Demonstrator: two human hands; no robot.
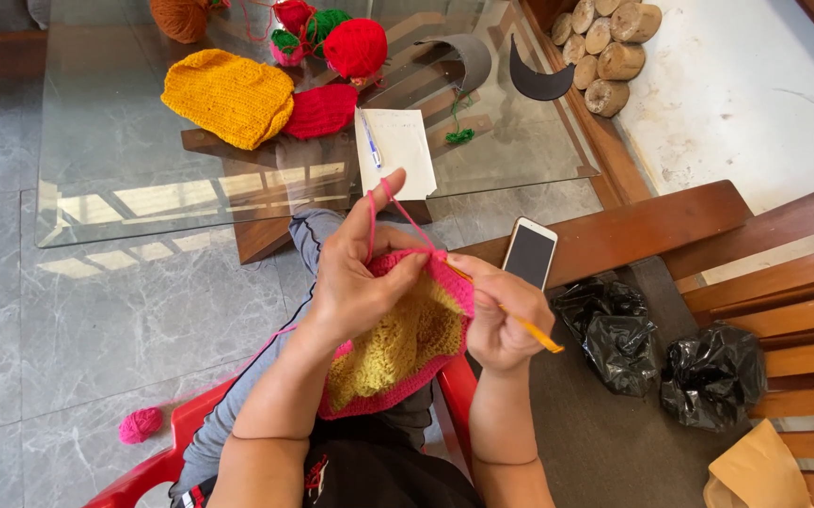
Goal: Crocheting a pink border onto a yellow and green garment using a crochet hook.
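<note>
Your left hand [360,282] grips the crochet piece [407,343], yarn [397,202] over a finger; your right hand [491,315] pinches the hook [529,329]. Slack yarn could drop the loop.

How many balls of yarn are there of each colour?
Orange yarn ball: 1
Red yarn ball: 1
Green yarn ball: 1
Pink yarn ball on the floor: 1
Total: 4, counting only clear balls; the small tangle beside the green one is left out.
</note>
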